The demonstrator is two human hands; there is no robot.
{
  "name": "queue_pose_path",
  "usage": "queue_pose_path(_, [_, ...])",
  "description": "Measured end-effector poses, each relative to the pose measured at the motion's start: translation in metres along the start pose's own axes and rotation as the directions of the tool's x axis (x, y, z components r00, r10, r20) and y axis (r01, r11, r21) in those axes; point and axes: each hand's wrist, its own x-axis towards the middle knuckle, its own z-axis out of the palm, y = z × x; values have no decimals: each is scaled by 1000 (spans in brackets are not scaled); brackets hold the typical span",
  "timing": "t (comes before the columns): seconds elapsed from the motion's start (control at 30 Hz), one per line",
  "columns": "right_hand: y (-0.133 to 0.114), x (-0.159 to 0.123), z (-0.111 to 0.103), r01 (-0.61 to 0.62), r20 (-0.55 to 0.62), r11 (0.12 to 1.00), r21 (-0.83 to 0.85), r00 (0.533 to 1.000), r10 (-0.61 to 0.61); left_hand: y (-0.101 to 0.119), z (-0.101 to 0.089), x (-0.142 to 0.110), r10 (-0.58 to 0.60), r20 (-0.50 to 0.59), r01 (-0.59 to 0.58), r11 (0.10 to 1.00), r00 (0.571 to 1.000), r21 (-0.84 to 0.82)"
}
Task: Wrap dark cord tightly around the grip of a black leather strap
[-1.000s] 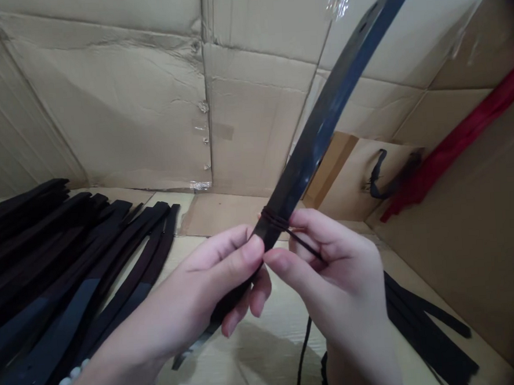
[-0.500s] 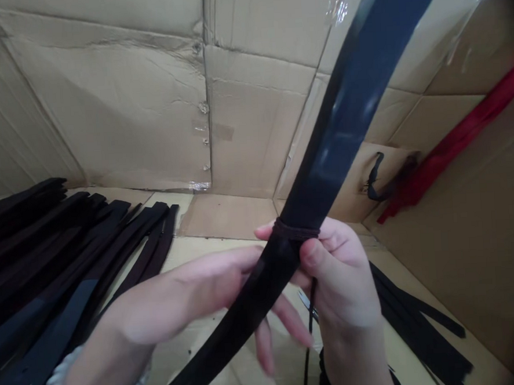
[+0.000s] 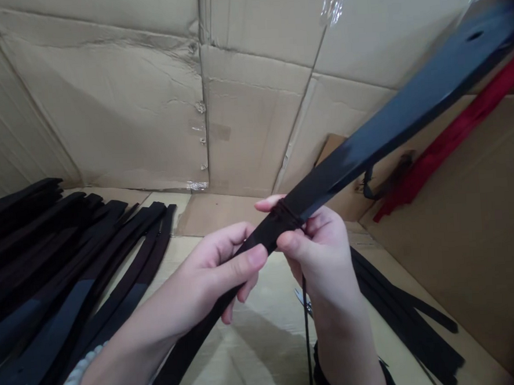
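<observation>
1. Bright, soft, even light fills the view, with no lamp in frame, and the creased tan cardboard wall [image 3: 103, 97] shows its folds and wrinkles clearly.
2. A small white glare flashes off the strip of clear packing tape [image 3: 332, 9] high on that wall.
3. The long black strap [image 3: 392, 120] carries a pale sheen along its upper length, above the left hand [image 3: 218, 270] and right hand [image 3: 322, 258].
4. A soft grey shadow lies beneath the hands on the pale wood-grain board [image 3: 267, 354].
5. The pile of dark leather-like straps [image 3: 48, 269] at the left sinks into shade, its detail hard to read.
6. The plain tan cardboard panel [image 3: 469, 249] darkens to black at the right corner, and the wide lens bows lines near the frame edges.
</observation>
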Motion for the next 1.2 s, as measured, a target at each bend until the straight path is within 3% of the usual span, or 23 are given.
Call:
queue_pose_path(0.17, [1,1,3,-13,-48,1000,-11,999,12,5,8,-6,64,-242,3,964,968,266])
queue_pose_path(0.3, [0,-1,3,-16,-70,998,-54,998,12,8,14,-12,160,-304,-6,893,939,450])
queue_pose_path(0.4, [1,0,-1,-61,-45,998,-5,997,61,8,14,-13,181,-302,-12,874,936,486])
queue_pose_path(0.6, [3,4,-3,-112,70,992,64,992,107,8,12,-10,161,-197,-78,925,967,372])
queue_pose_path(0.77, [4,7,-4,-109,51,991,81,993,105,5,11,-10,276,-194,-179,896,941,407])
queue_pose_path(0.97, [8,10,-16,-124,138,989,86,984,111,-7,7,-8,416,-98,-332,828,904,452])
queue_pose_path(1.2, [11,10,-20,-132,179,984,122,978,109,-8,10,-7,455,-104,-359,807,885,469])
